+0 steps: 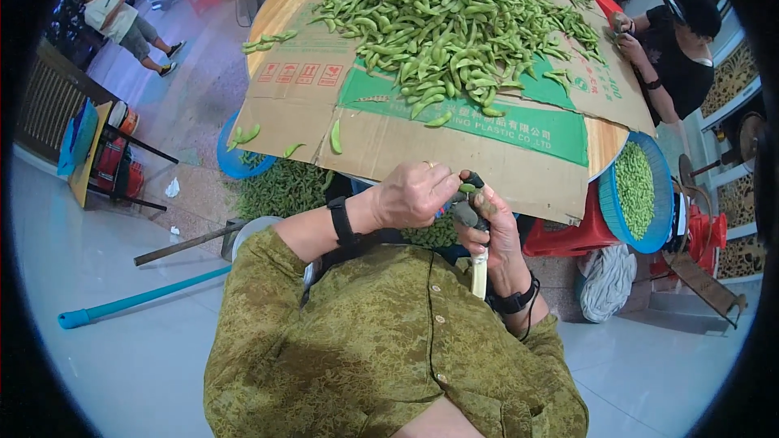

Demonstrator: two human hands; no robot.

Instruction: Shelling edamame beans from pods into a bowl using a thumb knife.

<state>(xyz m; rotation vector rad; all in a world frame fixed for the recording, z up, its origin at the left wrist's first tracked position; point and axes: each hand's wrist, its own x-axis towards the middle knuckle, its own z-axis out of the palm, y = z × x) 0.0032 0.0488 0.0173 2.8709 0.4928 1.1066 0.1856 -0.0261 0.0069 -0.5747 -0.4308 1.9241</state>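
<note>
My right hand (497, 231) has dark coverings on some fingertips and pinches a green soybean pod (467, 188) between thumb and finger. Below those fingers a pale, narrow piece (479, 274) points down; its kind is unclear. Close beside the pod, my left hand (415, 196) has its fingers curled together, and whatever they grip is hidden. Both hands are over my lap, at the near edge of a flattened cardboard sheet (284, 113). A big heap of soybean pods (454, 16) covers the far part of that sheet.
At right, a blue basket (667, 195) holds shelled green beans (634, 186) above a red stool (572, 231). Many pods (284, 195) lie below the table's left edge, near a blue basin (230, 158). A teal pole (146, 296) extends at left. Another person (677, 57) sits at right.
</note>
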